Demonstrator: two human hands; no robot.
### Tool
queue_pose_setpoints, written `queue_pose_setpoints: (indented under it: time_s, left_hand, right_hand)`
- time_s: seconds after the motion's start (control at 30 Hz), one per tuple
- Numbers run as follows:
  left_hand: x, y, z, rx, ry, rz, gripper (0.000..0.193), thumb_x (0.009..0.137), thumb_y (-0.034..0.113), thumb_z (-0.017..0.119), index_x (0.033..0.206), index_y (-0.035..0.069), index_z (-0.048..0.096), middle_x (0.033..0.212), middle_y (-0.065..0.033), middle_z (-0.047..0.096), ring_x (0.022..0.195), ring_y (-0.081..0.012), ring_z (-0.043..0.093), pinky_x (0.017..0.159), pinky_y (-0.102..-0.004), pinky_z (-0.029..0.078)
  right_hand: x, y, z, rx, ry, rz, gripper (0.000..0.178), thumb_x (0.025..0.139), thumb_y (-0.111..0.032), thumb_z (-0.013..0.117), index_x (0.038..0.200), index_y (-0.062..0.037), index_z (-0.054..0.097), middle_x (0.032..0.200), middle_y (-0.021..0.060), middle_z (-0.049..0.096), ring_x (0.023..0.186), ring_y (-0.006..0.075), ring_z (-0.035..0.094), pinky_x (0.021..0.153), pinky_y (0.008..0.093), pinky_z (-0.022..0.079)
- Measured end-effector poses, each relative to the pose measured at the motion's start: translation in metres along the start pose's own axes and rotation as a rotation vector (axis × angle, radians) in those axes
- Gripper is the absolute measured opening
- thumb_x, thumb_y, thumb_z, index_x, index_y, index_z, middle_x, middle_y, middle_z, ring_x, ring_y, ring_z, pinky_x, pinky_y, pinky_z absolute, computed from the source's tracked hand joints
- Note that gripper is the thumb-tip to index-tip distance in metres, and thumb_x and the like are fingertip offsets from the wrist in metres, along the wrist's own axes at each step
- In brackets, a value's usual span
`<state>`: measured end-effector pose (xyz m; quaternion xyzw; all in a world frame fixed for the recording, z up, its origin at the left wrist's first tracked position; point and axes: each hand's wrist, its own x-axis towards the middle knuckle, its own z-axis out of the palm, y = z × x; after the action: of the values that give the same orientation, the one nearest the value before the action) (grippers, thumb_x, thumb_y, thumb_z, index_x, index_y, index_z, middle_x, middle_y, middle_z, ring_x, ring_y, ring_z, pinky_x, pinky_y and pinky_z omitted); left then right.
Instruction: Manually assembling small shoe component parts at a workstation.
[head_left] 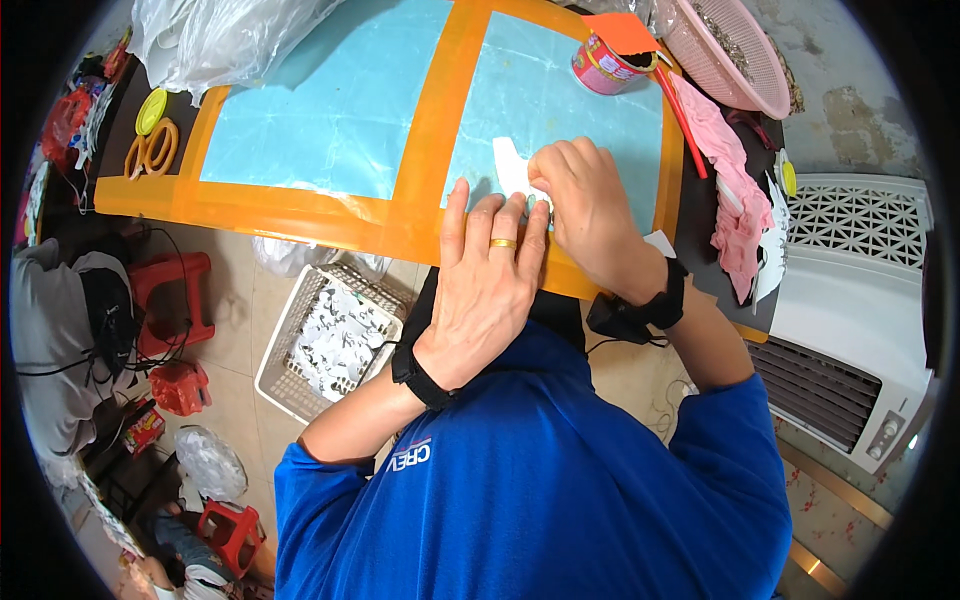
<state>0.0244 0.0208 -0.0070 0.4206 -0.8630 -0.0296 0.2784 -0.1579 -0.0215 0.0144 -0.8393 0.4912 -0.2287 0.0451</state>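
A small white cut-out piece (508, 162), paper or cloth, lies on the light blue mat (330, 110) of the table. My left hand (484, 275) rests flat with its fingers stretched out, the fingertips at the piece's near end. A ring is on one finger. Curled closed, my right hand (592, 210) presses thumb and fingers down at the piece's right edge beside the left fingertips. Whatever it pinches is hidden by the fingers. Something small and greenish shows between the two hands, too small to name.
Orange tape (350, 220) borders the mat. Far right stand a pink tin (605, 70) and a pink basket (730, 60), near a red stick (685, 125) and pink cloth (735, 200). Orange-handled scissors (152, 150) lie left. A white basket of cut-outs (285, 350) stands below.
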Motion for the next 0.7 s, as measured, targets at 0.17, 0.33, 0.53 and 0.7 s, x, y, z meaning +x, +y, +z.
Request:
queue_pose_setpoints:
  time_s: [0.17, 0.33, 0.53, 0.7]
  left_hand:
    - [0.0, 0.0, 0.0, -0.002, -0.014, -0.007, 0.058, 0.086, 0.012, 0.08, 0.142, 0.008, 0.068, 0.135, -0.0127, 0.062, 0.126, -0.0332, 0.059, 0.129, -0.063, 0.026]
    - [0.001, 0.001, -0.003, -0.005, -0.051, -0.007, 0.064, 0.083, 0.012, 0.08, 0.146, 0.008, 0.065, 0.138, -0.0127, 0.06, 0.129, -0.0341, 0.057, 0.129, -0.0642, 0.025]
    - [0.002, 0.0, -0.01, 0.002, -0.087, 0.013, 0.055, 0.09, 0.011, 0.07, 0.144, 0.001, 0.065, 0.137, -0.0177, 0.061, 0.132, -0.0372, 0.055, 0.129, -0.0658, 0.025]
    - [0.003, 0.001, -0.01, 0.003, -0.087, 0.017, 0.055, 0.09, 0.011, 0.071, 0.144, 0.002, 0.065, 0.136, -0.0175, 0.061, 0.132, -0.0369, 0.056, 0.129, -0.0659, 0.025]
  right_hand:
    - [0.011, 0.016, -0.005, 0.1, -0.078, -0.084, 0.018, 0.086, -0.005, 0.069, 0.101, -0.009, 0.059, 0.095, 0.008, 0.061, 0.095, 0.0328, 0.057, 0.084, 0.0452, 0.044]
    - [0.01, 0.025, -0.012, 0.255, -0.093, -0.06, 0.005, 0.098, -0.005, 0.065, 0.103, -0.0032, 0.064, 0.102, 0.0113, 0.066, 0.098, 0.036, 0.06, 0.089, 0.0446, 0.049]
    - [0.013, 0.022, -0.043, 0.311, 0.083, 0.205, 0.026, 0.101, -0.009, 0.065, 0.126, -0.0033, 0.069, 0.112, 0.0127, 0.072, 0.11, 0.037, 0.063, 0.1, 0.0478, 0.049]
    - [0.003, -0.001, -0.046, 0.39, 0.058, 0.127, 0.048, 0.095, 0.0, 0.07, 0.142, -0.0047, 0.062, 0.115, 0.0126, 0.073, 0.11, 0.035, 0.064, 0.098, 0.0456, 0.051]
